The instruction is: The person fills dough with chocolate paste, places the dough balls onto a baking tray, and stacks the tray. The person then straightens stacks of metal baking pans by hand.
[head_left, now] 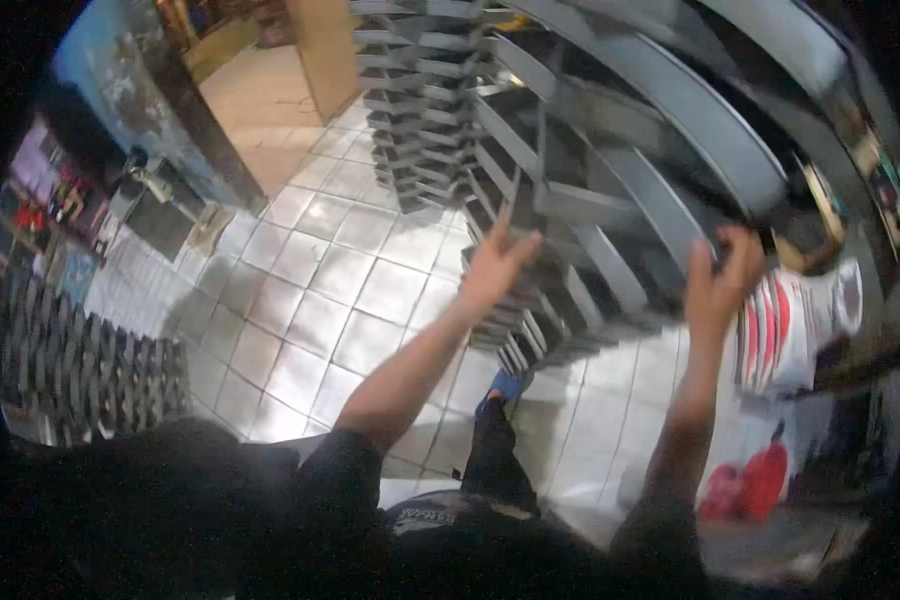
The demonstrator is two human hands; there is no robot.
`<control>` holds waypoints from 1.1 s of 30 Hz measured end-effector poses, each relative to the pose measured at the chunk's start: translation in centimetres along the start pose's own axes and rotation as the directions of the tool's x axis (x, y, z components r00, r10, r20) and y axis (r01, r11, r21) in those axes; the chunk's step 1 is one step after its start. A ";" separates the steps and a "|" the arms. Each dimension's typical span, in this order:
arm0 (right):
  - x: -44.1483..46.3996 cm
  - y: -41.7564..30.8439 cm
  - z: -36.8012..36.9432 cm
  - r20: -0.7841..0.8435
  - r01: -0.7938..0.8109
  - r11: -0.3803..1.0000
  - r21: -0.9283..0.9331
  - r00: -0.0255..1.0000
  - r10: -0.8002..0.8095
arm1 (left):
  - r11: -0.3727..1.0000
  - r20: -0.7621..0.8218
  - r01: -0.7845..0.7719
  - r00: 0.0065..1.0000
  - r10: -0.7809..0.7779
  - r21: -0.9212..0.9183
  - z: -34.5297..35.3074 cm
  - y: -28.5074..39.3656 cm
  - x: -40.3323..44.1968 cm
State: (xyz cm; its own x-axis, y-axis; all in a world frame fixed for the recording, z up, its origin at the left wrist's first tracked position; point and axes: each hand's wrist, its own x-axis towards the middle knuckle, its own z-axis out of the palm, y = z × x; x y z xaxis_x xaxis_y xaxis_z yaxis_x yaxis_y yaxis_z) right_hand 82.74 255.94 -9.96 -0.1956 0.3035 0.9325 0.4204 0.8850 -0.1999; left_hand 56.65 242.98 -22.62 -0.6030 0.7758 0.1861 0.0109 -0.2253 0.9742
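Open floor (320, 270) between grey stacks (660, 190)

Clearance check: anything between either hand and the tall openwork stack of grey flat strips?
Nothing visible: the left hand and right hand are both at the stack, no other object between. Blur hides exact contact.

The near stack (652, 190) rises over the floor (340, 265), in front of the person. The far stack (415, 110) stands behind it to its left; an upright panel (325, 60) is farther left behind it. Well apart to its left, nearer the person, is a third stack (85, 350). A bag (775, 330) is at its right. The left fingers (526, 246) are at its left side, the right fingers (738, 250) at its right edge.
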 end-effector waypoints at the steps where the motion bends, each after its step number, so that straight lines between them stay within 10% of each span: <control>1: -0.2 1.3 0.9 0.022 -0.032 0.999 0.030 0.999 0.032 | 0.977 -0.053 -0.025 0.998 0.037 0.210 -0.4 -1.0 1.2; 4: -2.5 5.0 1.8 0.115 -0.299 0.953 -0.049 0.946 0.303 | 0.980 -0.014 -0.030 0.999 0.033 0.198 -0.4 1.0 1.8; 11: -5.2 5.0 2.6 0.138 -0.230 0.971 -0.064 0.962 0.237 | 0.885 -0.111 -0.006 0.992 0.065 0.465 1.9 -0.6 -3.1; 15: -7.6 1.4 1.3 0.063 -0.197 0.980 -0.033 0.978 0.199 | 0.954 -0.009 0.038 0.999 -0.037 0.298 -0.9 2.8 -14.0; 18: 0.3 7.1 14.0 0.152 -0.211 0.970 -0.119 0.962 0.228 | 0.948 -0.057 0.114 0.993 -0.102 0.298 -1.1 -0.3 6.8; 33: -1.1 7.2 0.6 0.204 -0.323 0.945 0.050 0.930 0.307 | 0.945 -0.047 -0.048 0.997 0.066 0.323 0.5 -0.8 1.0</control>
State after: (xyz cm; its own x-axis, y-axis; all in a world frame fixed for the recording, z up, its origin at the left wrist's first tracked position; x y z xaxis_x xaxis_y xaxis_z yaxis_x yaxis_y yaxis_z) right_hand 85.48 262.14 -12.63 -0.2336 0.6259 0.7441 0.4159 0.7560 -0.5054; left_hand 56.45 244.20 -23.17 -0.6375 0.7307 0.2443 0.2971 -0.0593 0.9530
